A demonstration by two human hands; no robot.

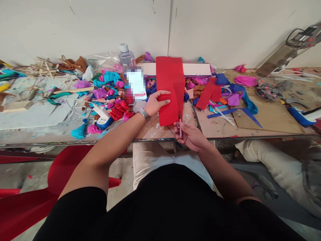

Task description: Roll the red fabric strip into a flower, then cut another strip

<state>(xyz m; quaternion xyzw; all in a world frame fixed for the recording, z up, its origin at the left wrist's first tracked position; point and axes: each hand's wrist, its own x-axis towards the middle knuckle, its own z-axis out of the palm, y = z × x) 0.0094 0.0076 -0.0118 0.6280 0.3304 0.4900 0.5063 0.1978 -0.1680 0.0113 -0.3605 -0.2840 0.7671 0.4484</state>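
Observation:
A long red sheet (170, 73) lies across the work table, its far end resting over a white and purple box (197, 69). My left hand (157, 103), with a watch on the wrist, presses on the sheet's left side, thumb and fingers apart. At the sheet's near right edge, my right hand (189, 134) grips a pair of scissors (180, 129), whose blades point away from me at the red sheet. A slit or fold runs up the sheet from the blades. Smaller red pieces (209, 93) lie to the right.
Crumpled coloured pieces (110, 80) surround a phone (136, 85), a bottle (126, 57) and a power adapter (103, 117) at left. Pliers (56, 98) lie farther left. A blue strip (233, 111) and cardboard (268, 118) are at right, near another person's leg (276, 164).

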